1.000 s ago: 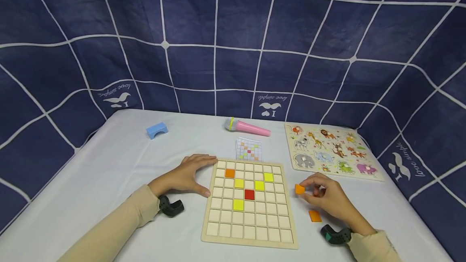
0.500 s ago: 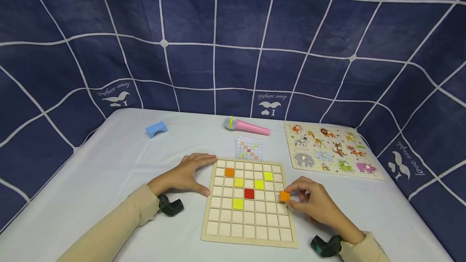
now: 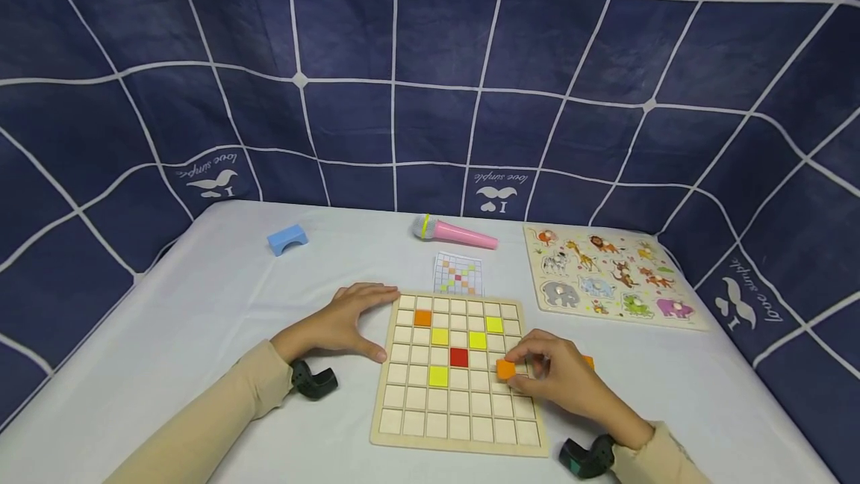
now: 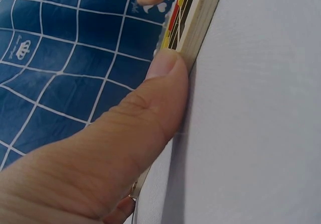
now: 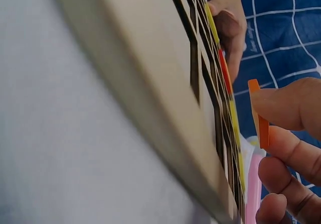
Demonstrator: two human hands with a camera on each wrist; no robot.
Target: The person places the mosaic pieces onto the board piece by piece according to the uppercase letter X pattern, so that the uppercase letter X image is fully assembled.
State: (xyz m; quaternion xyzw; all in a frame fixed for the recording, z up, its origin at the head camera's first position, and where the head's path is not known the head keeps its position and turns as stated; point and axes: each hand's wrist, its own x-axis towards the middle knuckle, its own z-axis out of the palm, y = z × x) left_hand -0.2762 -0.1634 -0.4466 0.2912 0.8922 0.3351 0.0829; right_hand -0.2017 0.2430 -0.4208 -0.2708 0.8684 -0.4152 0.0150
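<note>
My right hand (image 3: 561,372) pinches an orange square tile (image 3: 505,370) between thumb and finger, above the right part of a wooden grid board (image 3: 406,439). In the right wrist view the held tile (image 5: 260,116) stands edge-on, apart from the board. On the board lie an orange tile (image 3: 422,317), a red tile (image 3: 459,357) and several yellow tiles (image 3: 439,377). My left hand (image 3: 339,323) rests at the board's left side, its thumb (image 4: 160,91) touching the edge. A bit of another orange tile (image 3: 588,361) shows behind my right hand.
Behind the board lies a small card (image 3: 458,275) with a coloured grid pattern. Farther back are a pink toy microphone (image 3: 463,234) and a blue arch block (image 3: 287,240). An animal peg puzzle (image 3: 608,275) lies at the back right. A dark blue grid-patterned cloth (image 3: 430,125) hangs behind.
My right hand has carried the orange tile leftward from beside the board to above its right columns. The orange tile on the table beside it is now covered. My left hand stays put.
</note>
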